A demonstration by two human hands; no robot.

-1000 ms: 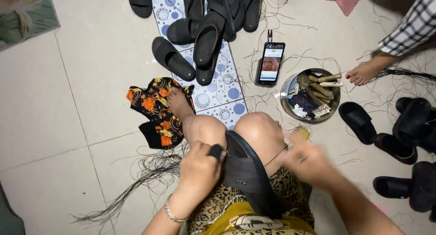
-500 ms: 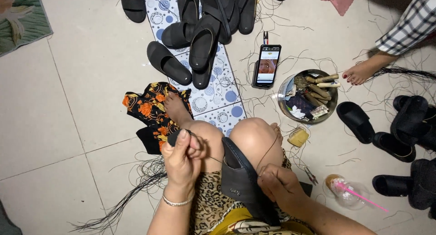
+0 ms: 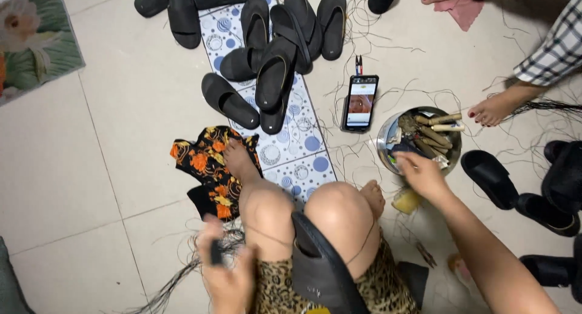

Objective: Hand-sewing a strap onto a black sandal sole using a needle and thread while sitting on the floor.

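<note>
My left hand (image 3: 225,271) pinches a small dark tool (image 3: 216,252) by limp threads; my right hand (image 3: 421,174) reaches, fingers loosely open, into the metal bowl (image 3: 388,141); the stiff black sole (image 3: 315,265) wedges between my knees.

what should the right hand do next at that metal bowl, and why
Probably close the fingers on one tool and lift it out. The right hand sits on the near rim of the metal bowl, apparently holding nothing, and wooden-handled tools lie inside it. The black sandal sole stays wedged between the knees, and the left hand grips a small dark object beside the loose threads.
</note>
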